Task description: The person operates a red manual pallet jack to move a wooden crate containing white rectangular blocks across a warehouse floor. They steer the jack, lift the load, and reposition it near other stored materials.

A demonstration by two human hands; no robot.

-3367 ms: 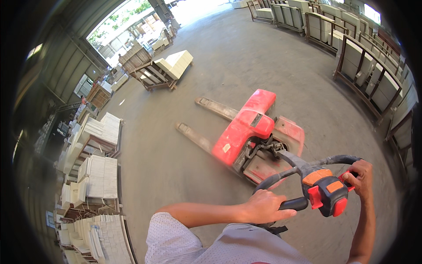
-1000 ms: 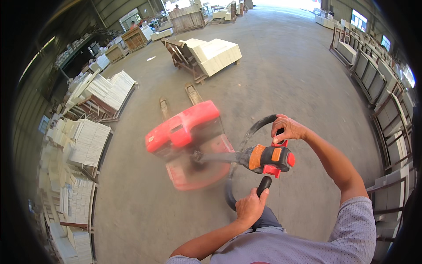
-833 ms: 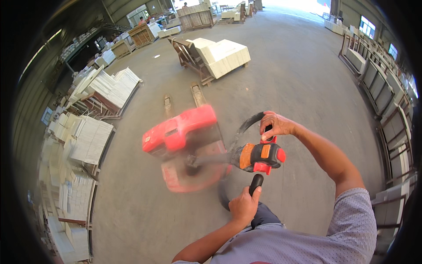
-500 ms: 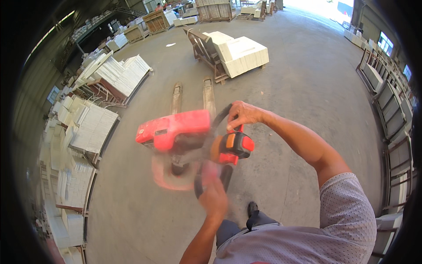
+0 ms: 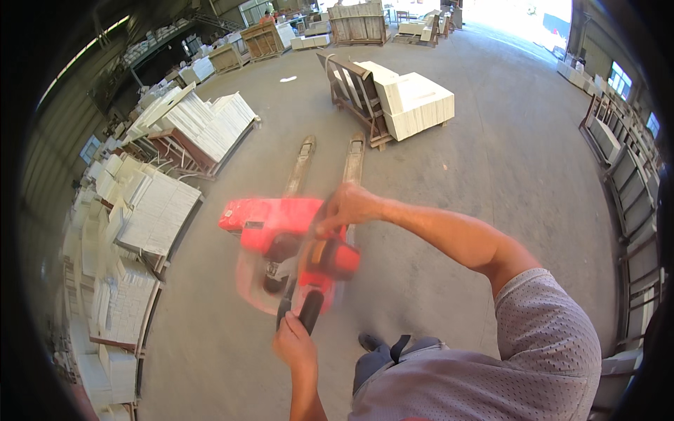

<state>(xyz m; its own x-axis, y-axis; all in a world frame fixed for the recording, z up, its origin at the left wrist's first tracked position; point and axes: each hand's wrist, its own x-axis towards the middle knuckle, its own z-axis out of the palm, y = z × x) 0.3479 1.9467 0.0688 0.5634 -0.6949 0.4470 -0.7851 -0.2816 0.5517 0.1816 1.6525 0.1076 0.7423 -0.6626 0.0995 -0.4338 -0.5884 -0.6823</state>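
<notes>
A red electric pallet truck (image 5: 270, 210) stands in front of me, its two forks (image 5: 300, 165) pointing away toward a load. My left hand (image 5: 295, 342) is closed round the near black grip of the truck's control handle (image 5: 314, 309). Closed on the far side of the same handle is my right hand (image 5: 349, 210); its fingers are partly blurred and I cannot make out which part they press. The red and black handle head (image 5: 335, 258) lies between both hands, smeared by motion. Beyond the fork tips rests a tilted wooden rack (image 5: 354, 91) against pale stone slabs (image 5: 421, 105).
Stacks of pale slabs (image 5: 158, 210) line the left side, several on wooden frames. On the right runs a row of metal racks (image 5: 618, 168). More crates (image 5: 357, 24) stand at the back, near a bright doorway (image 5: 519, 21). A white scrap (image 5: 288, 79) lies on the concrete floor.
The control handle has swung left with both hands on it. My left hand has moved left and lower, my right hand left and slightly lower. The surroundings have shifted rightward in view.
</notes>
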